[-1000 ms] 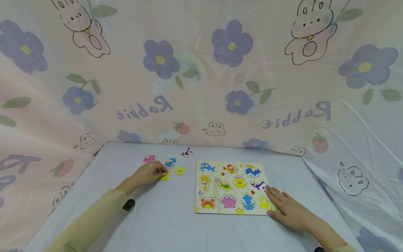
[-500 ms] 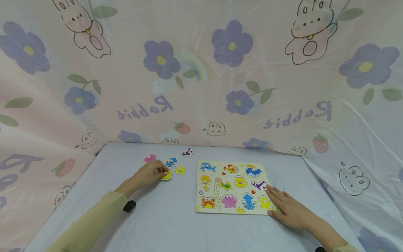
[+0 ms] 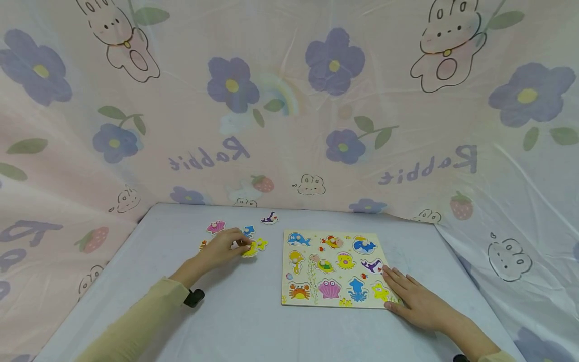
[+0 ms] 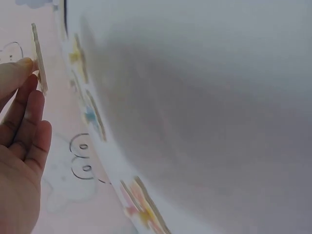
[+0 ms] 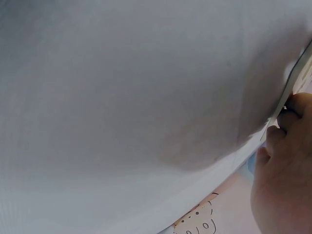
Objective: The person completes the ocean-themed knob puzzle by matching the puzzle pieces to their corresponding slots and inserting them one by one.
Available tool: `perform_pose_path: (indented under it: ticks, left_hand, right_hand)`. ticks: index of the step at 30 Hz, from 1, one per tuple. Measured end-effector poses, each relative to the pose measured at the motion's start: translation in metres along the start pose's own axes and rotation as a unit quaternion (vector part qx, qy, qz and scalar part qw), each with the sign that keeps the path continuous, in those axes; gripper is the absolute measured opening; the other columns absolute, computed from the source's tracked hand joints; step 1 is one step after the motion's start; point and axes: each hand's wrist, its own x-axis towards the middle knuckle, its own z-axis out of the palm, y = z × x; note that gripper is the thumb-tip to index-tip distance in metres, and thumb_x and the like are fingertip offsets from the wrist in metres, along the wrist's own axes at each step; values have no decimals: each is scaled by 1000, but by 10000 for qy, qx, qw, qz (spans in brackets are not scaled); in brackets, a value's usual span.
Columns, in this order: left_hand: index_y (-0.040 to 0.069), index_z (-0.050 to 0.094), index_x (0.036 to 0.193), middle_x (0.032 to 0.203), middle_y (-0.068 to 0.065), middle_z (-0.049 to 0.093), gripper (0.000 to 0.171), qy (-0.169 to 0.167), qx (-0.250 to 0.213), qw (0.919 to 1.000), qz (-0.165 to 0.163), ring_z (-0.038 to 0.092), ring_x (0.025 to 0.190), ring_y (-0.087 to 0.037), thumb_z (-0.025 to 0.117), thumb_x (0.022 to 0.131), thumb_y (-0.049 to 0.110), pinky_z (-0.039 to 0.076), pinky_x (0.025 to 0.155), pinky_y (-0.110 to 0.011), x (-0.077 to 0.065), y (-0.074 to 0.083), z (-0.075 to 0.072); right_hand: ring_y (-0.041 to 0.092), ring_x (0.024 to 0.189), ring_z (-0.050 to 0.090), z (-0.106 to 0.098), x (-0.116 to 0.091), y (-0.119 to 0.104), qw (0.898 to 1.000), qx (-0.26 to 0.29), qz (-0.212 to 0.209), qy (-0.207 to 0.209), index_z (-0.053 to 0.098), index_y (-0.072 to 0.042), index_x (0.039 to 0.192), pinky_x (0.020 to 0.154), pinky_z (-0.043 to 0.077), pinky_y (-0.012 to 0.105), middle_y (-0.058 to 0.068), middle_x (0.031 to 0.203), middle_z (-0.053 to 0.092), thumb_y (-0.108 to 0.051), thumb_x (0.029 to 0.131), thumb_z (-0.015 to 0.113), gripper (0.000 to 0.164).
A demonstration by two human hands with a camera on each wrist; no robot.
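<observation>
My left hand (image 3: 221, 250) pinches a yellow puzzle piece (image 3: 249, 251) between thumb and fingertips. In the left wrist view that piece (image 4: 39, 61) is seen edge-on, lifted above the table. Just beyond it lie a yellow star piece (image 3: 261, 244) and a blue squid piece (image 3: 248, 231), partly covered by the hand. My right hand (image 3: 416, 301) rests with its fingers extended on the right edge of the wooden sea-animal puzzle board (image 3: 332, 300). In the right wrist view the fingers (image 5: 292, 117) meet the board's edge.
A pink shell piece (image 3: 215, 227) and a purple-and-white piece (image 3: 270, 217) lie toward the back of the white table (image 3: 244, 322). An orange piece (image 3: 203, 245) shows behind the left hand. A patterned curtain (image 3: 289, 125) hangs behind the table.
The left hand has lifted the yellow piece and carried it to the right, covering part of the squid and uncovering the orange piece. The right hand and board stay put.
</observation>
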Motion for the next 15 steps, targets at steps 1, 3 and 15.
perform_pose_path:
  ticks: [1, 3, 15]
  left_hand:
    - [9, 77, 104, 96, 5, 68, 10, 39, 10, 10000, 77, 66, 91, -15, 78, 94, 10, 58, 81, -40, 1, 2, 1]
    - [9, 76, 104, 97, 4, 68, 11, 94, -37, 9998, 163, 66, 92, -15, 78, 94, 10, 58, 81, -41, 2, 6, 3]
    - [14, 76, 110, 102, 7, 69, 14, 100, -380, 9992, -75, 64, 95, -12, 77, 96, 16, 57, 85, -44, 18, 29, 18]
  right_hand:
    - [42, 151, 33, 0, 0, 0, 10000, -22, 1, 6, 41, -4, 158, 104, -15, 2, 13, 167, 34, -61, 100, 56, 83]
    - [42, 151, 33, 0, 0, 0, 10000, -44, 2, 15, 40, -4, 159, 104, -15, 1, 12, 167, 34, -61, 100, 56, 83]
    - [40, 152, 32, 1, -1, -1, 10000, -5, 50, 47, 41, -6, 159, 106, -15, 4, 11, 167, 34, -61, 100, 55, 82]
